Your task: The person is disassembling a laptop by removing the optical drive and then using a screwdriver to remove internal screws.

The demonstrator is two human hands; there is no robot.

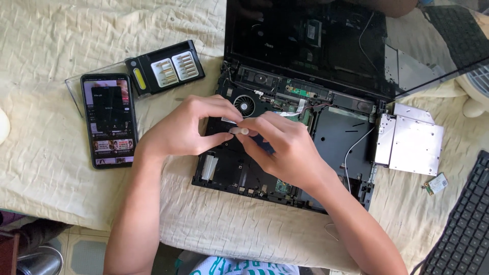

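From the head view, working inside the opened laptop [285, 153]: left hand [186, 130] and right hand [285, 147] both pinching a small white part [239, 131] just above the base near the fan [245, 106], needing slow, careful fingers.

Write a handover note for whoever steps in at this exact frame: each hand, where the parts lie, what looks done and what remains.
Left hand and right hand: both pinch one small white part over the opened laptop base.
Parts: silver optical drive lies out at the base's right side; small green card lies on the cloth near it; bit case open beside the phone.
Done: cover off, drive out.
Left: fan and boards are in place.
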